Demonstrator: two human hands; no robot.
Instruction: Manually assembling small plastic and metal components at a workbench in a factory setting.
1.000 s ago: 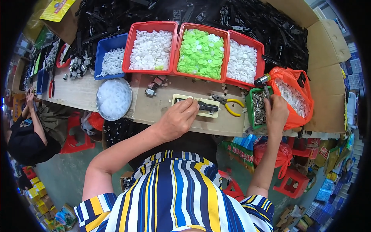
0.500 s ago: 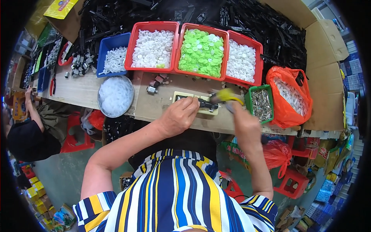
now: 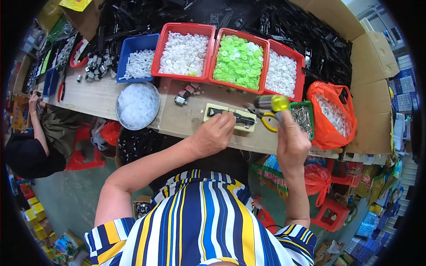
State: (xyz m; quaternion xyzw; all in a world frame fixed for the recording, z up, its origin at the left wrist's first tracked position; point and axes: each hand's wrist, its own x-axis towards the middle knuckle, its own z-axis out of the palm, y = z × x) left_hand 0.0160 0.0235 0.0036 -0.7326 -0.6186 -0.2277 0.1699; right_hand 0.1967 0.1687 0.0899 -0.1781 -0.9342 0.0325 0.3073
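Meanwhile, a worker's left hand [image 3: 216, 134] pinches, fingers bunched, a black part [image 3: 244, 119] in a cream block [image 3: 244, 128]; right of that block, the right hand [image 3: 293, 146] curls its fingers around a raised, blurred hammer [image 3: 278, 103].

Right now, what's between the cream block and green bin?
In the head view, the pliers' yellow handles lie there; the tool in the right hand partly hides that stretch.

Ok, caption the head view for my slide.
Left hand on a black part in a cream block, right hand holding a hammer.
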